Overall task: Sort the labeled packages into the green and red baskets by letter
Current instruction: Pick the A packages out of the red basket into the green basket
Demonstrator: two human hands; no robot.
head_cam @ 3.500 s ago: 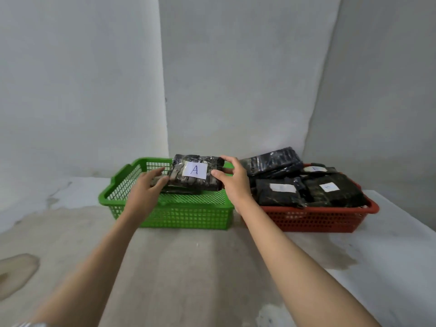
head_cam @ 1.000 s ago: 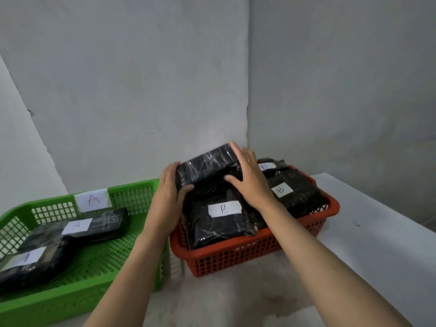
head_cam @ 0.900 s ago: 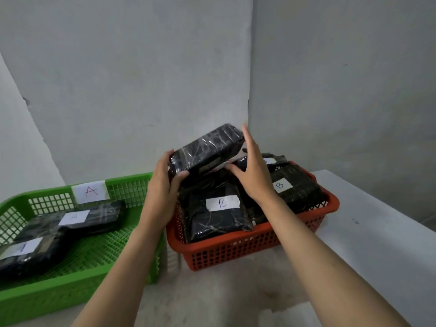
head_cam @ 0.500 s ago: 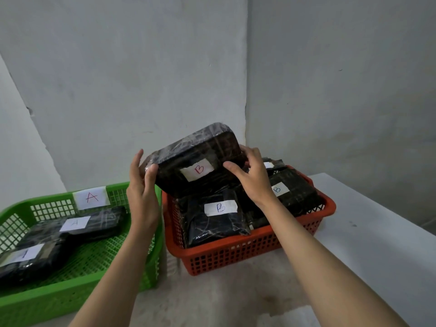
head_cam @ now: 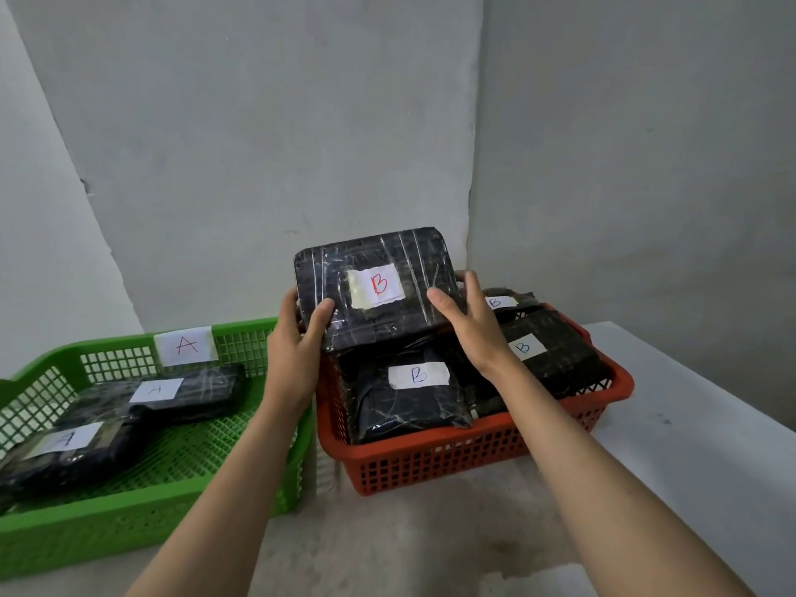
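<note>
- Package marked B (head_cam: pixel 374 290): film-wrapped, judged slick, fairly stiff; best held by opposite short edges.
- Left hand (head_cam: pixel 297 338), right hand (head_cam: pixel 469 325): each clasped on one edge, above red basket (head_cam: pixel 474 458).

Green basket (head_cam: pixel 129 527) was cut off at the left edge; its nearest package label (head_cam: pixel 71 438) read unclearly; both forearms ran out below.

A bare storage or packing corner — plain grey plaster walls (head_cam: pixel 267 135), a white tabletop (head_cam: pixel 689 428), a green basket (head_cam: pixel 107 532) and a red basket (head_cam: pixel 452 463) of black-wrapped, hand-lettered parcels (head_cam: pixel 409 402) — nothing homely.
</note>
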